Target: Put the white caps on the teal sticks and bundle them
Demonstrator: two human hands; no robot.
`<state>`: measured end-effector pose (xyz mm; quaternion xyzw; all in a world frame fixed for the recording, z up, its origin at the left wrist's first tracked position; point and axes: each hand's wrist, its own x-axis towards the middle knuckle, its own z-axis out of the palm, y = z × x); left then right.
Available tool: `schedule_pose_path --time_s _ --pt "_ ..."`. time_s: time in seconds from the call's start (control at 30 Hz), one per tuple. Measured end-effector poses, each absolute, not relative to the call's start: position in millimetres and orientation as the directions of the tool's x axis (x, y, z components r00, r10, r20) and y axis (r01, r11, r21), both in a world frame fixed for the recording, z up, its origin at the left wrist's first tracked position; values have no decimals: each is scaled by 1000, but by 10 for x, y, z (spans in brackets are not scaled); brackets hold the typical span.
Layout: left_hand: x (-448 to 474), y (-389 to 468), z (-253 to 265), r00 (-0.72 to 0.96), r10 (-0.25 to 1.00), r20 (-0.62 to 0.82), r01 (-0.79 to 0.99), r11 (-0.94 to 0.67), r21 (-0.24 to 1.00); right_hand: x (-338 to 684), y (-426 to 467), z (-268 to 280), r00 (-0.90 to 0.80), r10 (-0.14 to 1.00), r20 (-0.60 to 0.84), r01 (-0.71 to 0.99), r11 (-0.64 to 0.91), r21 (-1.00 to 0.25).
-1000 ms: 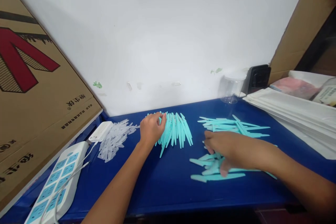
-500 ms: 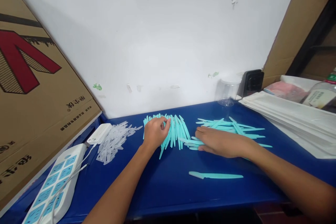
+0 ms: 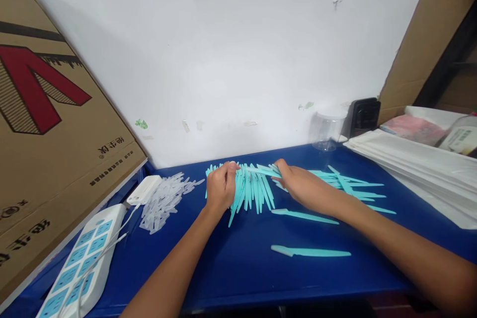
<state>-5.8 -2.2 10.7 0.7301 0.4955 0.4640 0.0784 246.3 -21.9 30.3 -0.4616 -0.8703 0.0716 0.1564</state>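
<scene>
My right hand [image 3: 298, 185] is closed round a few turquoise eyebrow razors [image 3: 263, 171], whose ends point left. At the leftmost razor's tip, my left hand [image 3: 220, 186] is closed with thumb and fingers together; what lies inside its pinch is hidden. Below both hands spreads a row of turquoise razors [image 3: 253, 191], lying side by side. Behind my right hand is a looser razor pile [image 3: 352, 184]. Two single razors lie nearer the front, an upper one [image 3: 305, 216] and a lower one [image 3: 313, 251]. Small clear plastic caps [image 3: 162, 203] are heaped left of my left hand.
A white power strip [image 3: 84, 263] with cables and a white device [image 3: 143, 190] sit on the blue table [image 3: 231, 278] at left. A cardboard box [image 3: 74, 124] leans there. Back right hold a clear jar [image 3: 328, 131], a black object [image 3: 363, 117] and white sheets [image 3: 402, 164].
My right hand has lifted up and slightly left with razors, bringing one tip to my left hand. Another single razor now lies apart where my right hand was.
</scene>
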Motion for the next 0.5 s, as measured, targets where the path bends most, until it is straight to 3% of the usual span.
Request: schedule_pose_path --time_s 0.13,0.5 --pt "11 -52 42 113 833 542 500 -519 693 2434 -130 241 -466 851 241 796 523 -305" --pt "243 -152 0 218 921 323 235 -371 899 2298 -186 106 -566 759 322 739 640 -209"
